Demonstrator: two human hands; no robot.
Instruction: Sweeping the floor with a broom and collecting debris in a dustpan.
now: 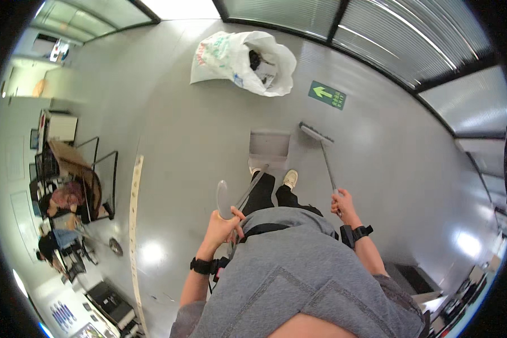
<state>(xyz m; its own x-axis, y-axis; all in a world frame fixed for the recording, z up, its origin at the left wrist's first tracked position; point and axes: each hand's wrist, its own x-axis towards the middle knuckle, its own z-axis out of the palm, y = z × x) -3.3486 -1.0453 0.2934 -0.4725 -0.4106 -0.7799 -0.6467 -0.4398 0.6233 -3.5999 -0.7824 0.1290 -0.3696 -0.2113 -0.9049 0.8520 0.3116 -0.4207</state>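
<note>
My left hand (pixel 223 228) is closed around the upper end of a grey long-handled dustpan (pixel 269 145). The pan lies on the floor just ahead of my shoes, its handle slanting up to my waist. A pale oval piece (pixel 222 196) rises beside my left thumb; whether it belongs to the handle I cannot tell. In my right hand (pixel 343 206) is the handle of a broom (pixel 327 158). Its dark-bristled head (pixel 316 132) touches or hovers at the floor, to the right of the pan and apart from it.
Ahead stands a white woven sack (pixel 224 59), its mouth showing dark and pale refuse. A green exit sign (pixel 327 95) is stuck to the floor beside it. Ribbed glass partitions (pixel 376 42) run along the right. Leftward are a floor strip (pixel 135 207), a chair (pixel 99 181) and seated people.
</note>
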